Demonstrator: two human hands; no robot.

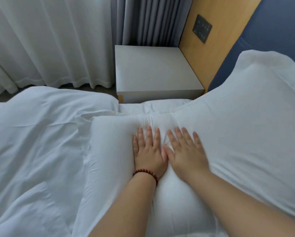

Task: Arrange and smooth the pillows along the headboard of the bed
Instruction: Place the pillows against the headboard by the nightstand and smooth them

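Pillows first: the larger pillow (245, 125) leans on the blue headboard (271, 31), right of the hands; a second pillow (107, 151) lies beneath them. The left hand (147, 153) and right hand (186, 153) press flat, fingers straight, gripping nothing.

Bed (131, 109): rumpled white duvet (40, 134) left; flat pillow (109, 151), propped pillow (245, 117) right.

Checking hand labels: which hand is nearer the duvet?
Left. The left hand rests on the pillow, on the duvet side; the right hand lies beside it, farther off.
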